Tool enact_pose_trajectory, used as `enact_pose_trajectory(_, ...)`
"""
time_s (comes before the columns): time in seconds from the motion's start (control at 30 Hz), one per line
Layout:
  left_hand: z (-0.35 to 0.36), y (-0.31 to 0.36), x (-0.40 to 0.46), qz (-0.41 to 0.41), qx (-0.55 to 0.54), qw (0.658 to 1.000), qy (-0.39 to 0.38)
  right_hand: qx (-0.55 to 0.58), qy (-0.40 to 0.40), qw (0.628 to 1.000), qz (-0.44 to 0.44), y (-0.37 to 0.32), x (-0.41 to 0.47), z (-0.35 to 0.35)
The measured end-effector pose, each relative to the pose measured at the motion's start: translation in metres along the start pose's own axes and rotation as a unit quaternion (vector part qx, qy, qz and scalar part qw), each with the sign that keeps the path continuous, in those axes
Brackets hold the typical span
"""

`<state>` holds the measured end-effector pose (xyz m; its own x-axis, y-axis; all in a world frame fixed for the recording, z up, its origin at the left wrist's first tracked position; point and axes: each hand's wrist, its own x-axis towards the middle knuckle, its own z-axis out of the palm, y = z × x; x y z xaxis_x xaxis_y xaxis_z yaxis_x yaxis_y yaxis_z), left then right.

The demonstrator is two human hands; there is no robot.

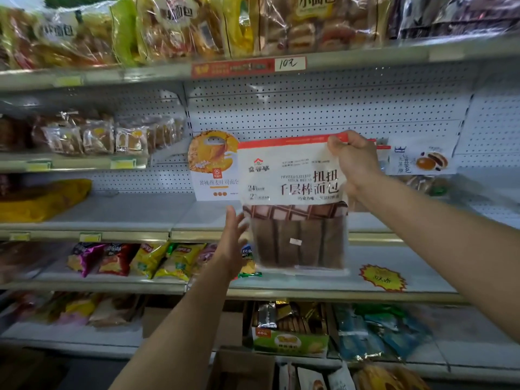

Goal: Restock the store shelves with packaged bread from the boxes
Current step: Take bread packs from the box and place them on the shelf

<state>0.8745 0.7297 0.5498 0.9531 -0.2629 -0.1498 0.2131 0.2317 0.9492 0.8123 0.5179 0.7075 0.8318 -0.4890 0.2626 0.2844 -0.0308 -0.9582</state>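
The bread bag hung in front of the middle shelf, not yet on it. Our right hand pinched its top; our left hand reached up with fingers spread. Much shelf space was bare.

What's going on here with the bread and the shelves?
A person is restocking a store shelf. The right hand pinches the top edge of a chocolate stick bread pack, holding it up before the middle shelf. The left hand reaches open beside the pack's lower edge. A toast bag stands behind.
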Motion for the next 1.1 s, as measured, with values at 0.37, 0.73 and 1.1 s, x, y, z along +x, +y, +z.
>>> enact_pose_trajectory(0.37,-0.009,-0.027,0.014,-0.009,-0.203,0.973,-0.108,0.048,0.045,0.998,0.011,-0.013,0.034,0.034)
enact_pose_trajectory(0.73,0.006,-0.035,0.042,0.031,-0.222,0.969,-0.106,0.039,-0.192,0.980,0.035,0.025,0.075,0.015)
enact_pose_trajectory(1.1,0.005,-0.045,0.125,0.074,-0.057,0.992,-0.082,-0.058,-0.275,0.957,0.077,0.156,0.096,-0.017)
